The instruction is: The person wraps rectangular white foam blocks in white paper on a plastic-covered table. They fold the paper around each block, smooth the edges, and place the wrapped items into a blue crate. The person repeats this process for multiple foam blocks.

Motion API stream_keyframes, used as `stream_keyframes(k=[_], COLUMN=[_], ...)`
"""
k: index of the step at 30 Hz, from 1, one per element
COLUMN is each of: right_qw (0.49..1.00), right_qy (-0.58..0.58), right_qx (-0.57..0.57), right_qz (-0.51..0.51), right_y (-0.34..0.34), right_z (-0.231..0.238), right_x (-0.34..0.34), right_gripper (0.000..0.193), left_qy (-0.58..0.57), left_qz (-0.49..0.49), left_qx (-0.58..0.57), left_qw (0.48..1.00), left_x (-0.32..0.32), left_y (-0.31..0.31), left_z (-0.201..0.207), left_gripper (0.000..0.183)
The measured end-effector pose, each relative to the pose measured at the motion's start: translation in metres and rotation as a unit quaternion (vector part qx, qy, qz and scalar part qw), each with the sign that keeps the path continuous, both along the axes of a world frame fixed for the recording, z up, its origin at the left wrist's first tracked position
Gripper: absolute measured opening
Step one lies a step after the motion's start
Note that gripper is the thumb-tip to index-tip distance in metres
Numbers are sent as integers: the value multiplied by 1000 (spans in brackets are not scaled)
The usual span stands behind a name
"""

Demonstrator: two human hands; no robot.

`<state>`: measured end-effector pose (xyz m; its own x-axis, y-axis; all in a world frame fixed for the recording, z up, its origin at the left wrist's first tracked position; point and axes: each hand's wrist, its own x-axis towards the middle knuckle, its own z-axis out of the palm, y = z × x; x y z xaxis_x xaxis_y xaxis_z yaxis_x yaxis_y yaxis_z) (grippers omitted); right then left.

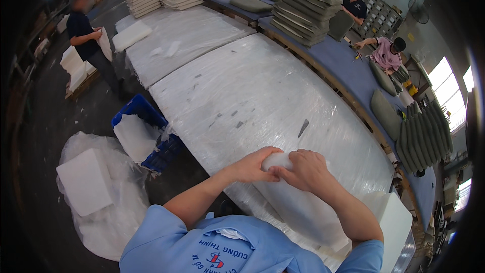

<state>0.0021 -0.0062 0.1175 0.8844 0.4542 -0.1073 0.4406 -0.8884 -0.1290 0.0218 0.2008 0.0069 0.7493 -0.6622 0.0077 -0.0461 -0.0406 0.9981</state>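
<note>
A white, soft padded piece (308,215), perhaps a foam cushion in thin white wrapping, lies close against my body at the near side of the plastic-covered table (242,91). Its far end is bunched into a rounded shape between my hands. My left hand (258,164) curls around the left side of that end. From the right, my right hand (305,170) grips it, thumb stretched toward the left hand. The fingertips partly hide behind the material. Beside my right forearm stands a white foam slab (394,227).
Left on the floor are a blue crate (164,154) with white padding and a plastic bag (116,222) under a white foam block (86,182). Green cushions (305,13) stack on a blue table (348,66) to the right. Several co-workers stand or sit farther off.
</note>
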Motion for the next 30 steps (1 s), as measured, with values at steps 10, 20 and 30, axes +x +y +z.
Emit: stream_keyframes(k=[10, 20, 30], right_qw=[948, 787, 782], right_qy=[237, 424, 431], right_qx=[177, 369, 350], right_qz=[-118, -256, -282], right_y=[-11, -32, -42], right_z=[-27, -80, -94], right_x=[12, 22, 24], right_gripper=[55, 53, 51], left_qy=[-194, -165, -162], left_qz=[112, 97, 84], left_qx=[178, 200, 239], left_qw=[958, 961, 954], left_x=[-22, -24, -19], left_y=[-22, -26, -30], left_z=[10, 22, 23], left_gripper=[103, 105, 105])
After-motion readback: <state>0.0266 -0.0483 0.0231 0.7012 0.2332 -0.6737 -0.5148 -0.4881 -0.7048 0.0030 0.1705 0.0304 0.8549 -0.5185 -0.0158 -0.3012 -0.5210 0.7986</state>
